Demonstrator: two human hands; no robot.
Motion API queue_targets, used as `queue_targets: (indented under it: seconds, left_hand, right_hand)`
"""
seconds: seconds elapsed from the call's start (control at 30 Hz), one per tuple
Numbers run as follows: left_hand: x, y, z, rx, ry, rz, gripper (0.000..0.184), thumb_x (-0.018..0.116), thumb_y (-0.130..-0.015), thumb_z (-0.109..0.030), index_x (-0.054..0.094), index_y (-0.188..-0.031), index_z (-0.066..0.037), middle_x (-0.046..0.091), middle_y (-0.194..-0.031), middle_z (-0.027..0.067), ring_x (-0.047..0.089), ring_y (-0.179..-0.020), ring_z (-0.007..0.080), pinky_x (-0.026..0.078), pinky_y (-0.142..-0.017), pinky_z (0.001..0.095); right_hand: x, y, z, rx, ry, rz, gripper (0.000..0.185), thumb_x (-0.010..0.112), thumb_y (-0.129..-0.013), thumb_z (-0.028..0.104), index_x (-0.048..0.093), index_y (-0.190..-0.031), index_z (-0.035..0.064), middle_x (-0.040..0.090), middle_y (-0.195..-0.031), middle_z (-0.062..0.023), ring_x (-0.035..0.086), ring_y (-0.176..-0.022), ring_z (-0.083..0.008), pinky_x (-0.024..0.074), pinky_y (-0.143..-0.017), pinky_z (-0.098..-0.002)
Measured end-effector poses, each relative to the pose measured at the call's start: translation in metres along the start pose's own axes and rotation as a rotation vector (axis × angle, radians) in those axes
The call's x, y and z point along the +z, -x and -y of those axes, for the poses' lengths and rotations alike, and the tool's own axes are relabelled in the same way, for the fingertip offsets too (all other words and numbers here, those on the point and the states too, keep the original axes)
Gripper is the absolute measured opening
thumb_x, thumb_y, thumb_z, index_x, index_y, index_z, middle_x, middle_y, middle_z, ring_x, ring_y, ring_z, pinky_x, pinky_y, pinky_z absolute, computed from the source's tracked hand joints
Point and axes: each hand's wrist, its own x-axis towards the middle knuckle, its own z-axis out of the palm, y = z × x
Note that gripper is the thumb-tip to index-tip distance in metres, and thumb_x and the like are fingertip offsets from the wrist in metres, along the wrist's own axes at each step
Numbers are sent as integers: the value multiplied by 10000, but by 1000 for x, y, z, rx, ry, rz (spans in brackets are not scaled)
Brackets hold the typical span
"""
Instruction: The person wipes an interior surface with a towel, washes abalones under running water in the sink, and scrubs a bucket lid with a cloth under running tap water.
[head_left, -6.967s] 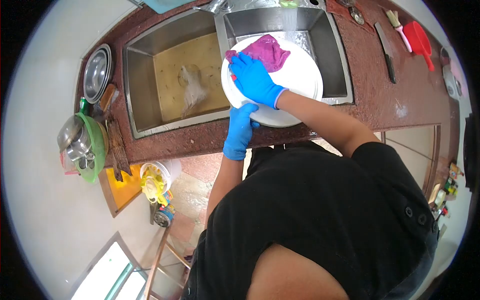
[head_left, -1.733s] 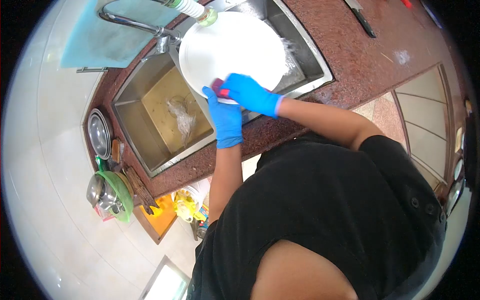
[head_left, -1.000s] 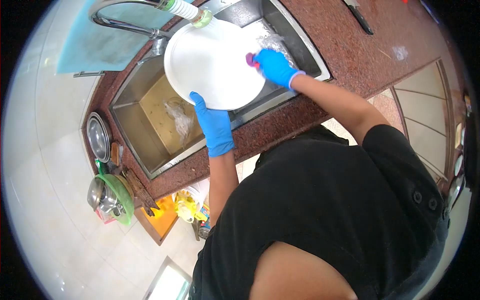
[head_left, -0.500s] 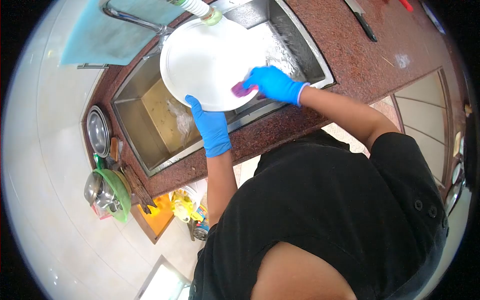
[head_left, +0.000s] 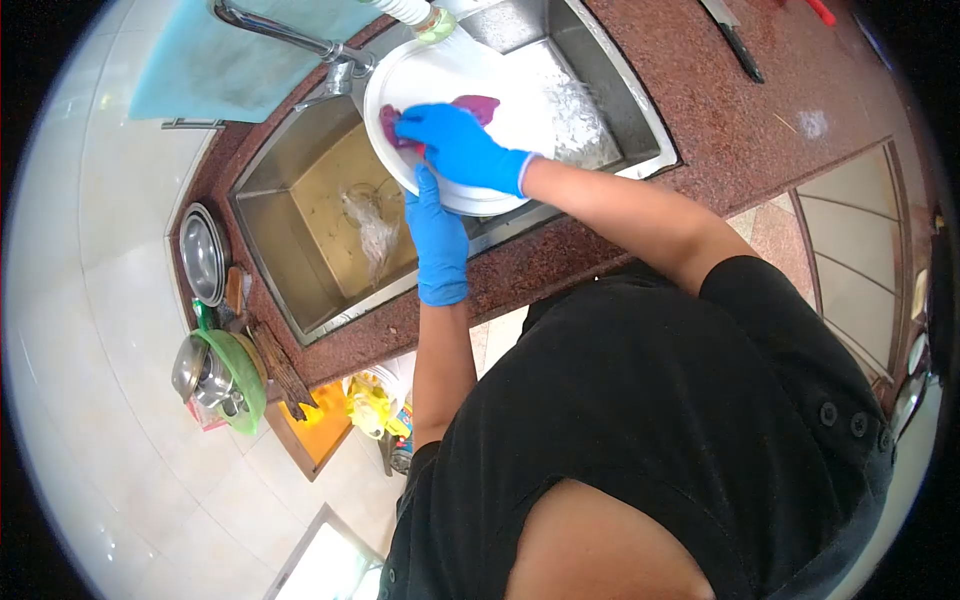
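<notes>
A large white round plate (head_left: 520, 110) is held tilted over the double sink (head_left: 300, 290), just below the faucet hose (head_left: 437, 25). My left hand (head_left: 440, 240), in a blue glove, grips the plate's near rim with the thumb on its upper face. My right hand (head_left: 465, 150), also gloved in blue, presses a purple cloth (head_left: 480, 107) against the plate's left inner side. Parts of the cloth stick out on both sides of my fingers. In the left basin, a clear plastic scrap (head_left: 375, 235) lies in murky water. Water shimmers in the right basin.
A chrome faucet (head_left: 290, 38) reaches over from the back left. A knife (head_left: 740, 50) lies on the brown granite counter (head_left: 720, 140) at the right. Metal bowls (head_left: 204, 255) and a green basket (head_left: 240, 375) of metalware stand at the left.
My right hand has swept the cloth left across the plate, from its right edge to its left inner side. The plate and my left hand have shifted slightly right in view.
</notes>
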Motion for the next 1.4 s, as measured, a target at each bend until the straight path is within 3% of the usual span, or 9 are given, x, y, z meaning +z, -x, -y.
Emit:
queue_targets:
  seconds: [0.1, 0.3, 0.43, 0.53, 0.6, 0.8, 0.97, 1.03, 1.4]
  left_hand:
    - [-12, -15, 1, 10, 95, -102, 547, 457, -997, -417, 431, -1342, 6, 533, -1284, 122, 523, -1149, 213, 430, -993, 355]
    - [13, -34, -37, 124, -62, -68, 418, 590, -923, -147, 516, -1280, 57, 610, -1178, 140, 617, -1012, 210, 505, -847, 302]
    - [36, -89, -29, 257, -560, 172, 360, 624, -859, -134, 621, -1203, -27, 668, -1108, 118, 648, -968, 191, 501, -866, 312]
    - [65, -110, -26, 356, -830, 256, 309, 630, -816, -100, 699, -1112, -155, 686, -1080, 89, 663, -955, 182, 508, -850, 302]
    - [75, -139, -20, 940, -1251, 599, 313, 636, -774, -75, 718, -1054, -187, 689, -1077, 65, 661, -975, 200, 491, -894, 313]
    - [67, -141, -18, 1229, -1436, 619, 349, 605, -766, -24, 712, -1071, -153, 569, -1286, 99, 522, -1145, 334, 408, -997, 398]
    - [36, -96, 2, 581, -690, 67, 459, 562, -848, -113, 471, -1293, -45, 464, -1330, 182, 460, -1236, 337, 383, -1035, 458]
    - [4, -100, 11, -141, 199, -110, 448, 446, -959, -198, 371, -1385, -80, 398, -1406, 147, 460, -1234, 315, 376, -1052, 473]
    - [1, -103, 81, -413, 469, 26, 482, 470, -980, -192, 349, -1410, -13, 432, -1415, 175, 449, -1279, 339, 362, -1076, 499]
  right_hand:
    - [-17, 18, 19, 53, -22, 370, 270, 581, -792, 73, 660, -1048, 107, 631, -975, -154, 617, -900, -354, 508, -749, -444]
    - [-50, 100, -25, 258, -255, 367, 399, 499, -730, -141, 639, -1048, 56, 624, -936, -138, 628, -819, -290, 520, -763, -355]
    - [-136, 75, -25, 1126, -606, 48, 393, 469, -792, -106, 623, -1127, 30, 672, -973, -78, 573, -731, -98, 512, -669, -269]
    - [-187, 80, -39, 1011, -356, -6, 405, 457, -780, -87, 651, -1111, 43, 688, -1005, -59, 499, -566, -81, 386, -478, -240]
    - [-211, 86, -44, 942, -384, -72, 415, 472, -776, -81, 651, -1128, 46, 681, -1064, -63, 564, -675, -95, 452, -568, -245]
    - [-241, 95, -21, 974, -433, -216, 437, 481, -770, -83, 655, -1145, 60, 665, -1091, -62, 600, -930, -136, 488, -798, -260]
    - [-237, 105, -15, 931, -359, -180, 404, 495, -790, -70, 657, -1139, 57, 665, -1059, -50, 582, -785, -107, 482, -689, -241]
    - [-234, 103, -12, 948, -428, -167, 389, 501, -798, -62, 658, -1133, 55, 664, -1045, -48, 568, -736, -94, 475, -653, -234]
    - [-226, 98, -4, 1038, -632, -177, 382, 497, -805, -58, 639, -1145, 43, 679, -1018, -58, 524, -665, -75, 434, -565, -224]
